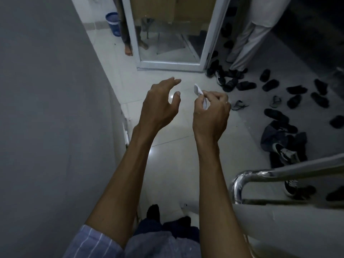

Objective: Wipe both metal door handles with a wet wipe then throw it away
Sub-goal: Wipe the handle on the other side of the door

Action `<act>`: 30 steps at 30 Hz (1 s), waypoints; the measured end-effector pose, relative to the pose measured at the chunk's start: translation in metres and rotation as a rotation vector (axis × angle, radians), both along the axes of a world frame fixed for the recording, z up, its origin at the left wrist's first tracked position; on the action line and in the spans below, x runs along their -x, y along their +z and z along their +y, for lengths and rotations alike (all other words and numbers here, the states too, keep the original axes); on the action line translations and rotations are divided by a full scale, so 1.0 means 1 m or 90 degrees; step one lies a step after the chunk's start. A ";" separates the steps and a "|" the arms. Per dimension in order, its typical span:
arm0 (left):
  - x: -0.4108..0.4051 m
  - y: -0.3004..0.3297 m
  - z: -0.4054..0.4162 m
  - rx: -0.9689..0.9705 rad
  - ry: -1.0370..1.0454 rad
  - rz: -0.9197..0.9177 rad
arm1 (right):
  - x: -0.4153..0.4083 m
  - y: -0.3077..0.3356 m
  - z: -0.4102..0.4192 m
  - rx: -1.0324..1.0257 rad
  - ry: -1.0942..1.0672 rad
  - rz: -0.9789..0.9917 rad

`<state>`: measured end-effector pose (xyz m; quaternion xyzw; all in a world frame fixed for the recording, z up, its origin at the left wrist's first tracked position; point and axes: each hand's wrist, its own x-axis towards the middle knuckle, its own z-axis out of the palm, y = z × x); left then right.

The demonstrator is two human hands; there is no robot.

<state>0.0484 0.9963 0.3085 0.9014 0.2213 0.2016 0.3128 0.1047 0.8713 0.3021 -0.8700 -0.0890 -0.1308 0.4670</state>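
Both hands reached out at about chest height over the pale tiled floor [167,131], forearms bare, a striped sleeve [93,243] rolled back on the left arm. Nearest on the right side, a polished metal door handle [240,185] curved out from the door edge [279,226], its bar running off toward the right border — close beside the right forearm but not touching it. A grey wall [46,108] closed off the left side, leaving a strip of open floor between wall and door.

Left hand [160,105] was spread and held nothing, fingers loosely bent, thumb apart from them. Right hand [212,112] pinched the wet wipe [198,90] between thumb and fingertips; the two hands were near each other without touching.

That wipe looked small, white and crumpled, one end sticking up above the fingers, another bit showing below them.

Farther right, dark shoes and sandals [270,86] lay scattered across the floor, with a heap of dark cloth [283,138]. Beyond stood a white-framed glass door [167,64], a person's bare feet [128,51] left of it, light trousers [247,40] on the right — and a blue bin [113,23] at the far left.
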 end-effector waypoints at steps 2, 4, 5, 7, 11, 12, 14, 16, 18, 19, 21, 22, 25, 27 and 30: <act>-0.018 -0.003 -0.001 -0.001 -0.025 -0.007 | -0.010 -0.003 -0.005 0.001 -0.024 0.005; -0.034 -0.006 0.002 -0.005 -0.043 -0.006 | -0.015 -0.003 -0.004 0.027 -0.039 -0.003; -0.039 -0.009 0.001 -0.005 -0.057 -0.005 | -0.016 -0.004 -0.004 0.041 -0.051 -0.001; -0.061 -0.011 -0.003 -0.009 -0.106 0.003 | -0.026 -0.007 -0.008 0.047 -0.097 -0.004; -0.100 -0.015 -0.012 -0.010 -0.173 -0.002 | -0.042 -0.012 -0.014 0.056 -0.174 0.007; -0.115 -0.014 -0.013 -0.007 -0.201 -0.003 | -0.049 -0.011 -0.015 0.060 -0.204 0.007; -0.129 -0.015 -0.014 -0.010 -0.233 -0.003 | -0.059 -0.012 -0.015 0.069 -0.226 0.004; -0.156 -0.012 -0.012 -0.013 -0.287 -0.003 | -0.078 -0.011 -0.015 0.082 -0.269 0.007; -0.177 -0.011 -0.008 -0.030 -0.333 0.003 | -0.095 -0.009 -0.015 0.090 -0.296 0.009; -0.194 -0.008 -0.007 -0.037 -0.370 0.005 | -0.108 -0.006 -0.017 0.096 -0.322 0.012; -0.218 -0.004 -0.004 -0.057 -0.434 0.005 | -0.127 -0.002 -0.021 0.125 -0.361 0.025; -0.231 0.000 -0.003 -0.066 -0.475 0.001 | -0.137 0.001 -0.023 0.135 -0.387 0.032; -0.274 0.013 -0.008 -0.082 -0.584 -0.018 | -0.165 0.008 -0.034 0.134 -0.464 0.046; -0.298 0.021 -0.018 -0.072 -0.650 -0.029 | -0.179 0.012 -0.044 0.140 -0.511 0.054; -0.322 0.031 -0.041 -0.050 -0.735 -0.055 | -0.188 0.017 -0.063 0.155 -0.573 0.068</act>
